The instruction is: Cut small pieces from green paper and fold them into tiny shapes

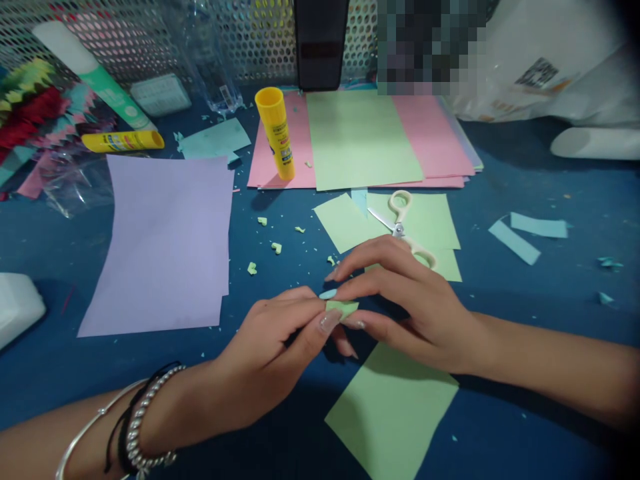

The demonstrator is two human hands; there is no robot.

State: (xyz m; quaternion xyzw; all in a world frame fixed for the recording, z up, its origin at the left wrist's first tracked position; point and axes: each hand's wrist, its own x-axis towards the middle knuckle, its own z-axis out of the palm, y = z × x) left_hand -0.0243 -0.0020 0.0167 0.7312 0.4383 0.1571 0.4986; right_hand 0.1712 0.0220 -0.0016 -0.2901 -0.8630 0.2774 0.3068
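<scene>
Between the fingertips of both hands is a small folded piece of light green paper [345, 308]. My left hand [280, 340] pinches it, thumb on top. My right hand [410, 300] grips its right side between thumb and index finger, the other fingers raised. Under my right hand's far side lie white-handled scissors [399, 228], blades apart, on green paper pieces [435, 213]. A square green sheet [395, 413] lies on the table just below my hands. Several tiny green paper scraps [277, 248], some heart-shaped, are scattered beyond my left hand.
Purple sheets [165, 247] lie at left. An upright yellow glue stick [277, 133] stands by stacked pink paper [435, 133]. A phone [321, 47] leans against a mesh panel. Blue strips [525, 233] lie at right; a plastic bag [545, 60] is behind.
</scene>
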